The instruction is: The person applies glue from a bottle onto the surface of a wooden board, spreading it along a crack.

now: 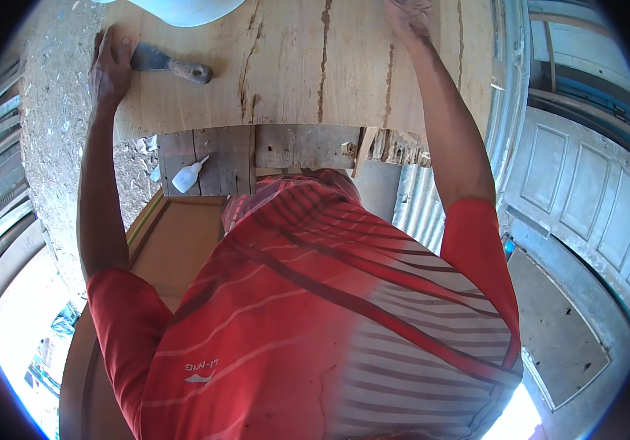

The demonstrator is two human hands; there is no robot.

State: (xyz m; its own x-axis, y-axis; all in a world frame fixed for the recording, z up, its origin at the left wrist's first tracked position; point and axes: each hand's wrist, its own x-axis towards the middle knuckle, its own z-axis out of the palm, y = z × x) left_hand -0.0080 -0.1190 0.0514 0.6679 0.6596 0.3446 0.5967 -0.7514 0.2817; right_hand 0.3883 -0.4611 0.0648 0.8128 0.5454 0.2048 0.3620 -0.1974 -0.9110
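Observation:
A pale plywood board [293, 88] with dark, filled-looking cracks lies in front of me. My left hand [112, 72] rests at its left edge with the fingers stretched out and apart, holding nothing. Right beside its fingertips lies a putty knife [190, 71], its dark blade toward the hand. At the far right of the board is my right hand [409, 18], partly cut off by the picture's upper edge. Its fingers look curled; anything inside them is hidden. Part of a rounded white object [190, 10] shows at the far edge.
A small white squeeze bottle [186, 176] with a pointed nozzle lies on grey planks [208, 143] nearer my body. Below left is a brown wooden panel [175, 242]. Panelled doors [579, 176] stand at the right, and corrugated metal [414, 198] shows below the board.

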